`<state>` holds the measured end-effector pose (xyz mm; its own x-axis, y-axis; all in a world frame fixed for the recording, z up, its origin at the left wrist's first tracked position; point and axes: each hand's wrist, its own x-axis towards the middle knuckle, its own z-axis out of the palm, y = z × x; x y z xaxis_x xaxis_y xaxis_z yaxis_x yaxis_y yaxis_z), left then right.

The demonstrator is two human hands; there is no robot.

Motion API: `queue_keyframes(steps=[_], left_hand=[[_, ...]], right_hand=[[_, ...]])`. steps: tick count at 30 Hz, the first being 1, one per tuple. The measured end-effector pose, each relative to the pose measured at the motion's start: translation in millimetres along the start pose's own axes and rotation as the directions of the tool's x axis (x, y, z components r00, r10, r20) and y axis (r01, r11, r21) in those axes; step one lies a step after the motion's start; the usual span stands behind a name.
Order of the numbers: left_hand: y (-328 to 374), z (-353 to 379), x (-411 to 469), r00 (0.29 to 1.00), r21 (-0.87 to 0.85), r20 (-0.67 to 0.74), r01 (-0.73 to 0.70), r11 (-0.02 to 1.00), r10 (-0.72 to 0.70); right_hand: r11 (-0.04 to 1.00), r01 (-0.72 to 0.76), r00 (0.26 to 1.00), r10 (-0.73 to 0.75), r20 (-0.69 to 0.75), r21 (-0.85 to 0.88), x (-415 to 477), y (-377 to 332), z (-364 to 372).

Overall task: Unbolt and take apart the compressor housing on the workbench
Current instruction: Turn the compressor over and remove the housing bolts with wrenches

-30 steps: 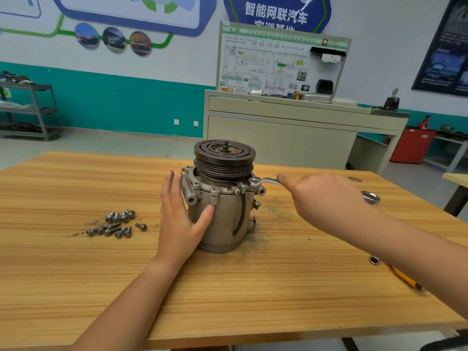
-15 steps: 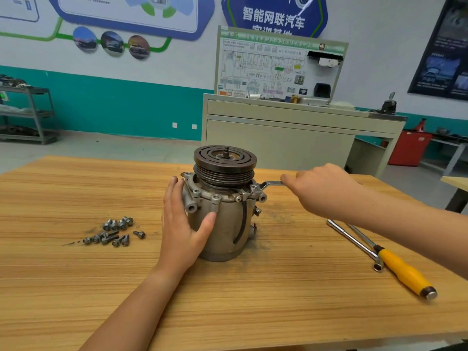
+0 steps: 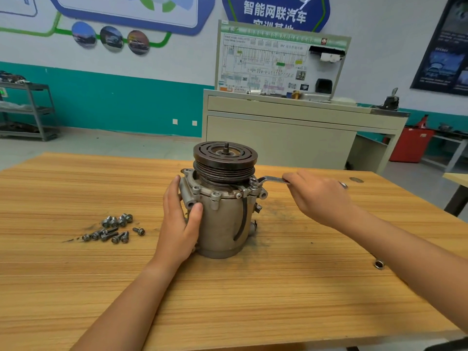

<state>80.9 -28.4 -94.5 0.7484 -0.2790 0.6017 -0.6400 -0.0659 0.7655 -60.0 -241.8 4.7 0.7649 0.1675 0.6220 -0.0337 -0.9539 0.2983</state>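
Observation:
A grey metal compressor [image 3: 222,219] stands upright in the middle of the wooden workbench [image 3: 228,300], its dark grooved pulley [image 3: 225,158] on top. My left hand [image 3: 181,224] wraps the left side of the housing, thumb on the front. My right hand [image 3: 319,196] grips the handle of a flat wrench [image 3: 272,179]. The wrench's ring end sits on a bolt [image 3: 254,184] at the flange's right edge. Other bolts [image 3: 215,195] stay in the flange.
Several loose bolts [image 3: 114,228] lie in a pile on the bench to the left of the compressor. A socket end [image 3: 379,264] of another tool shows under my right forearm. A beige training cabinet [image 3: 291,127] stands behind the bench.
My right hand has swung the wrench handle back and forth around the flange bolt. My forearm now hides the yellow-handled tool. The left hand has stayed on the housing.

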Motion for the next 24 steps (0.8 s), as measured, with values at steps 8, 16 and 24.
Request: queue_keyframes(steps=[8, 16, 24], left_hand=[[3.5, -0.2, -2.3, 1.0, -0.02, 0.004, 0.023, 1.0, -0.023], [3.3, -0.6, -4.1, 0.999, -0.038, 0.007, 0.039, 0.998, -0.039], [7.2, -0.3, -3.8, 0.999, -0.064, 0.006, 0.049, 0.997, -0.049]], right_hand=[[0.958, -0.251, 0.963, 0.233, 0.137, 0.141, -23.0, -15.9, -40.2], [0.976, -0.213, 0.929, 0.217, 0.299, -0.046, -11.6, -30.5, -52.9], [0.931, -0.057, 0.911, 0.197, 0.363, -0.36, -0.7, -42.8, -63.4]])
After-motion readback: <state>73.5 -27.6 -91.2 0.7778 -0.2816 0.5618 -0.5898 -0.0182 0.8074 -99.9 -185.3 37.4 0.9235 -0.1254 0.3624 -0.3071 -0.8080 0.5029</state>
